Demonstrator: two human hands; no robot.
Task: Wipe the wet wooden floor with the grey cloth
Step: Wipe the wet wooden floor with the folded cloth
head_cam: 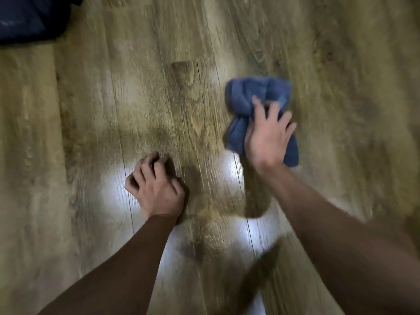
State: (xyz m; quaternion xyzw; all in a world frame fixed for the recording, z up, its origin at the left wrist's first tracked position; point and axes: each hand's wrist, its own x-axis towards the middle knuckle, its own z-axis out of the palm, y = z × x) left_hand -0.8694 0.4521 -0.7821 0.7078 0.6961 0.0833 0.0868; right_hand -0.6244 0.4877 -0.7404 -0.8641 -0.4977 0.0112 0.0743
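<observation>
A bunched blue-grey cloth lies on the wooden floor at the right of centre. My right hand presses down on its near half, fingers spread over the folds and gripping them. My left hand rests on the bare planks to the left, fingers curled under with nothing in them, and seems to prop me up. Bright glare patches shine on the boards around my left hand and between both forearms. The picture is blurred by motion.
A dark navy object fills the top left corner, lying on the floor. Wooden planks stretch out in all directions around my hands.
</observation>
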